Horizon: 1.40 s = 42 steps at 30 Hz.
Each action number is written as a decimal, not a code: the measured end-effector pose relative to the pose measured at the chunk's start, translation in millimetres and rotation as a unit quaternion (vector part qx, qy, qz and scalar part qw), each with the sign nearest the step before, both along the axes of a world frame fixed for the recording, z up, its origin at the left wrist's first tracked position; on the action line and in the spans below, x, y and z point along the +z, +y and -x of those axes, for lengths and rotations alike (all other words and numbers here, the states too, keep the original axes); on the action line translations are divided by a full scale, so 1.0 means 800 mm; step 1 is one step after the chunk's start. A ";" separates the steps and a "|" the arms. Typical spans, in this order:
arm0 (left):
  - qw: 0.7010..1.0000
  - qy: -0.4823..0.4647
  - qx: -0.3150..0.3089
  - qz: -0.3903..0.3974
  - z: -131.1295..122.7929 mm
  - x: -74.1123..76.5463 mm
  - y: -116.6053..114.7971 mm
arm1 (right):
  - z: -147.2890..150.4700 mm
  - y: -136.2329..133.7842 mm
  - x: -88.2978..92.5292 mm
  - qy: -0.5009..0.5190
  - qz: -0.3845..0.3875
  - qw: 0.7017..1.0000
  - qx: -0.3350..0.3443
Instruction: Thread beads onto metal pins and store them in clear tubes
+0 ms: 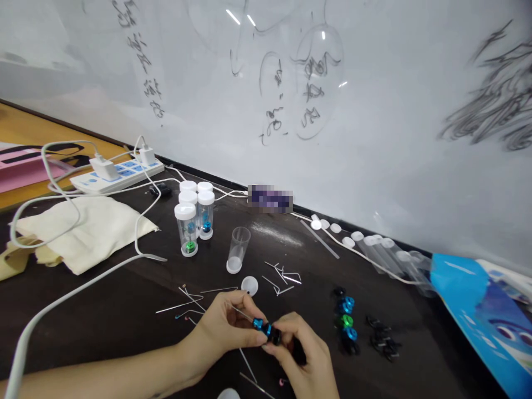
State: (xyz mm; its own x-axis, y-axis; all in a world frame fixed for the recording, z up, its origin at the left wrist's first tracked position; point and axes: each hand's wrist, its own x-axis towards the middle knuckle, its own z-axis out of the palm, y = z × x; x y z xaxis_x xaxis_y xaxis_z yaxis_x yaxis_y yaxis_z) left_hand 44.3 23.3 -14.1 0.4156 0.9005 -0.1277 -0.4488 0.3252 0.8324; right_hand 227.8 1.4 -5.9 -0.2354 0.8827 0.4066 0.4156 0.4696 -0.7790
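A small shiny blue-and-black spool-shaped piece [258, 324] is held between my two hands, with a thin metal wire [241, 313] running up and left from it. My left hand [224, 327] is closed, thumb and fingers pinching the blue part and the wire. On the black end, the fingers of my right hand [305, 352] are closed; part of that end is hidden by them. Just beyond the hands lies a white round cap [249, 286]. Bent metal wires [281, 277] and straight rods [249, 366] lie around them on the dark table [137, 310].
Capped clear tubes [185, 230] with coloured pieces stand at the back left, near an open tube [239, 249]. Blue, green and black pieces [347, 321] and small black parts [382, 337] lie right. A white cable [54, 310] crosses the left; a blue bag [465, 299] lies far right.
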 end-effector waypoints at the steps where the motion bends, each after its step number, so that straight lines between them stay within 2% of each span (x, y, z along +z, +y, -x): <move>1: 1.000 -0.001 0.000 0.001 0.000 0.000 0.000 | 0.000 0.000 0.000 0.006 -0.007 1.000 0.001; 11: 0.999 -0.023 -0.025 0.009 0.000 0.005 0.000 | -0.004 -0.006 -0.001 -0.051 0.049 0.997 0.026; 17: 1.000 -0.013 -0.027 -0.002 0.001 0.005 -0.001 | -0.005 -0.003 -0.002 -0.037 0.060 0.998 0.003; 20: 1.000 -0.015 -0.007 0.008 0.000 0.006 0.001 | -0.004 -0.002 -0.002 -0.031 0.053 0.998 -0.008; 24: 0.999 -0.027 0.034 0.030 -0.001 0.003 0.005 | -0.005 -0.003 -0.004 -0.017 0.087 0.996 0.014; 27: 0.999 -0.017 0.027 0.044 -0.001 0.000 0.007 | -0.006 -0.004 -0.006 -0.018 0.104 0.994 0.022; 30: 0.999 -0.013 0.013 0.047 -0.001 0.000 0.006 | -0.006 -0.004 -0.004 -0.033 0.090 0.995 0.014; 37: 0.999 -0.027 0.019 0.041 -0.001 0.003 0.006 | 0.001 -0.003 -0.001 0.013 -0.026 1.000 0.001; 42: 0.999 -0.035 0.017 0.036 -0.001 0.001 0.005 | -0.001 -0.003 -0.002 0.006 -0.024 1.000 0.002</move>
